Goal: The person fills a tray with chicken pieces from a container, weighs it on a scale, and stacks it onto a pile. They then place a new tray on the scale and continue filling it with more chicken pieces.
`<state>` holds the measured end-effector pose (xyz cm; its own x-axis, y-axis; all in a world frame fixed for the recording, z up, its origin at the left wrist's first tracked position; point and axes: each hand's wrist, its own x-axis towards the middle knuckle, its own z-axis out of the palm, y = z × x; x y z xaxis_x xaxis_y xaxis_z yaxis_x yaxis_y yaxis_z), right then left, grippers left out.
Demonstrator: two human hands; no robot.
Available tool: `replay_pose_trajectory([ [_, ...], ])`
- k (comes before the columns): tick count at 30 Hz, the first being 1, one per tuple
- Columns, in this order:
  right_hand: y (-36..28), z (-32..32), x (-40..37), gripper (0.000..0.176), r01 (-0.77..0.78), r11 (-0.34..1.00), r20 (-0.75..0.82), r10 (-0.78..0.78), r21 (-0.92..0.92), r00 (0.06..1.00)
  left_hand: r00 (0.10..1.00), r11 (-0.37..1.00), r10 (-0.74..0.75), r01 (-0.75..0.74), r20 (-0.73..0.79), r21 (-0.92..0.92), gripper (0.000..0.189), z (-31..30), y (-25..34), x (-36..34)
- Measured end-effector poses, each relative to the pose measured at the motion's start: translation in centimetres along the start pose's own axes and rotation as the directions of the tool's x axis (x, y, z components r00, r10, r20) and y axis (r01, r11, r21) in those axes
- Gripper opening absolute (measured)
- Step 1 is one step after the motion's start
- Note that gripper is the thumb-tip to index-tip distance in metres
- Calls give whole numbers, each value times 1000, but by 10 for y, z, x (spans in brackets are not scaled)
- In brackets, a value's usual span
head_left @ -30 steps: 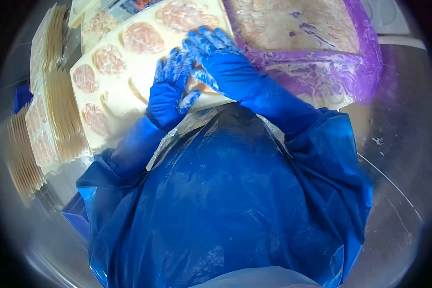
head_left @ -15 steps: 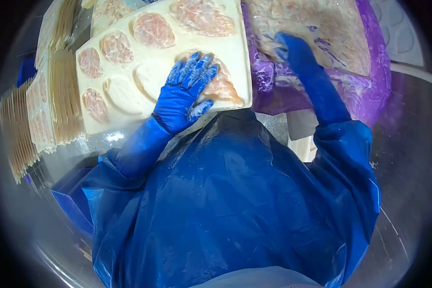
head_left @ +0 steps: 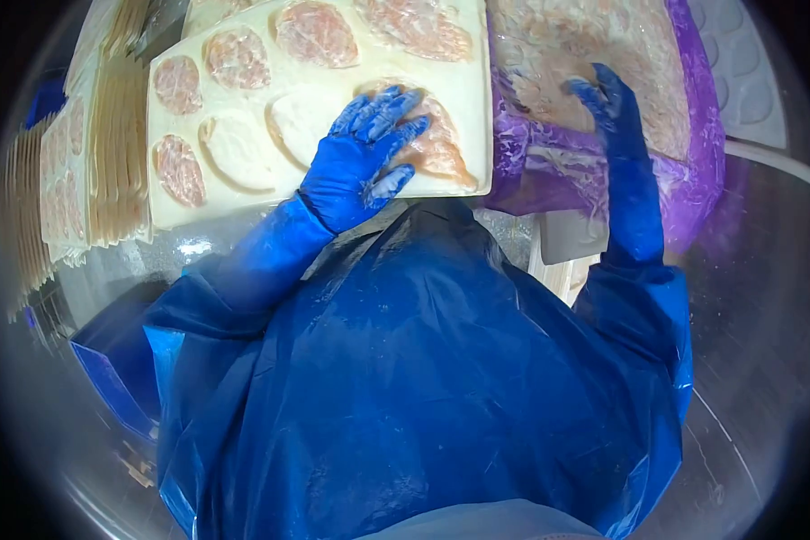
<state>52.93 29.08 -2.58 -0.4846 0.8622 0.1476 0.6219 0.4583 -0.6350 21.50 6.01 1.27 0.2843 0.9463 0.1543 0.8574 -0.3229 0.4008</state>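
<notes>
My left hand (head_left: pixel 360 162), in a blue glove smeared with white, lies with fingers apart on a raw meat fillet (head_left: pixel 436 148) in the largest near hollow of a cream moulded tray (head_left: pixel 243 198). Several other hollows hold flattened pieces of pale pink meat (head_left: pixel 315 34). Two hollows in the near row show bare tray. To the right, my right hand (head_left: pixel 610 99) hovers at the near part of a purple-lined container (head_left: pixel 706 135) full of loose raw meat (head_left: pixel 585 45). Its fingers are spread and nothing shows in them.
Stacked trays (head_left: pixel 121 135) stand on the left, some with meat on top. A blue bin (head_left: pixel 117 360) sits low at the left. Another white moulded tray (head_left: pixel 738 72) lies beyond the purple liner, and a grey box edge (head_left: pixel 571 236) shows below it.
My right hand has opened from a curled grip and shifted right over the meat container. My left hand stays on the fillet, while the whole view has shifted slightly.
</notes>
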Motion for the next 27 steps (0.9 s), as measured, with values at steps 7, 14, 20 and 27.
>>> replay_pose_trajectory([
  [7, -146, 14, 3, 34, -221, 778, 195, 128, 588, 972, 953, 441, -234, -72, -193, -894, 56, -30, -12, 31],
  [14, -232, 69, -7, 23, -51, 777, 245, -135, 627, 960, 925, 372, -381, 137, -16, -918, 40, -44, -43, 1],
  [20, -239, 90, -30, 23, 337, 908, 82, -367, 250, 927, 927, 876, -161, -24, -338, -481, 36, -48, -94, -68],
  [27, -244, 144, -53, 29, 360, 895, 121, -401, 263, 908, 976, 990, -54, 26, -209, -137, 29, -50, -76, -109],
])
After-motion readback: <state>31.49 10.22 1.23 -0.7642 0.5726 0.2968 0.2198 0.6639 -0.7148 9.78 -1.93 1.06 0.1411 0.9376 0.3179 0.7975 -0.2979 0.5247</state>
